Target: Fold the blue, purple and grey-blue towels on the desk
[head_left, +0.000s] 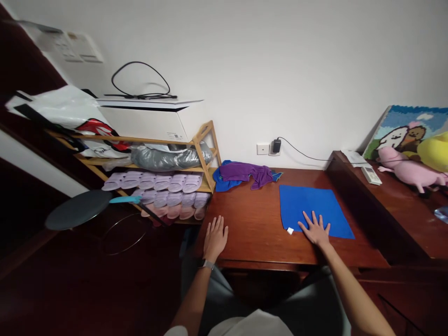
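Observation:
Spread out on the wooden desk [245, 233] is a blue cloth [310, 203], roughly square, with a small white tag [290, 231] at its near left corner. My right hand [316, 228] rests on the cloth's near edge, fingers spread, gripping nothing. To the left, my left hand [215, 237] lies flat on the desk near its left edge, fingers stretched out, apart from the cloth. At the back left of the desk, a crumpled purple cloth [245, 172] lies over a blue one [226, 184].
Left of the desk stands a wooden rack [206, 158] with purple slippers [168, 182], a white box [147, 123] and bags. A round stool [79, 210] is farther left. On the right, a raised surface holds a remote [371, 175] and a pink plush toy [406, 168]. A black charger [276, 145] has its cable running right.

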The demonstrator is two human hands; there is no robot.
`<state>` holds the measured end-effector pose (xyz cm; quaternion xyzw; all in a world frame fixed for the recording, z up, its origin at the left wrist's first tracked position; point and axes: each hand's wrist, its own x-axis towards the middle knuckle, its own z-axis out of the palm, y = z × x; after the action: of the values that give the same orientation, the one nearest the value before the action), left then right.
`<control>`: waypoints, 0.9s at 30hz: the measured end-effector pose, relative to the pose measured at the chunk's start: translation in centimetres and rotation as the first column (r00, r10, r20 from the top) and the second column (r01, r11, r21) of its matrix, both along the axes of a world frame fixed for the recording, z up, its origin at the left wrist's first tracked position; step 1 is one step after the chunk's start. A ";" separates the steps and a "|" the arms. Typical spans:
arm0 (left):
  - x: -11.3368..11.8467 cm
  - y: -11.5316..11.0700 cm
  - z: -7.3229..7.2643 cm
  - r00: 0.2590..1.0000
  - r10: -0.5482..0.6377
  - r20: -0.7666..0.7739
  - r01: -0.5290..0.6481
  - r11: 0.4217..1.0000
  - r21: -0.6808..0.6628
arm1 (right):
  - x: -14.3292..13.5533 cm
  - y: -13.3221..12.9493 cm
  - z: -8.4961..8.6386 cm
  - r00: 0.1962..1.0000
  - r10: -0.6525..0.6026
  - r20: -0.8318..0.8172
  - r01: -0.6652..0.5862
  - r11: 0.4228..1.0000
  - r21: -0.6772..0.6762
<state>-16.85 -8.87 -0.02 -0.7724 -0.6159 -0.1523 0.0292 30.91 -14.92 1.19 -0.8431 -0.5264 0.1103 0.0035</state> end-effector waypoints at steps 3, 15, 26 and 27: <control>-0.1 0.1 -0.2 1.000 0.008 0.001 -0.008 1.000 0.019 | 2.8 2.9 -0.2 0.999 0.012 -0.036 -0.013 0.999 -0.030; -1.3 0.5 -0.9 0.998 -0.028 -0.049 0.032 0.996 0.089 | 10.0 13.8 -0.8 0.998 0.029 -0.062 -0.031 0.999 -0.036; -1.9 0.7 -1.4 0.994 -0.028 -0.103 0.036 0.996 0.076 | 12.1 17.2 -0.8 0.997 0.050 -0.059 -0.052 0.998 -0.037; -1.8 0.6 -1.3 0.995 -0.026 -0.101 0.034 0.997 0.076 | 12.1 17.2 -0.8 0.997 0.044 -0.061 -0.047 0.998 -0.038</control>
<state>-18.65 -8.25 -1.31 -0.7864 -0.5957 -0.1376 0.0875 42.99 2.29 0.41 -0.8271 -0.5427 0.1461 0.0000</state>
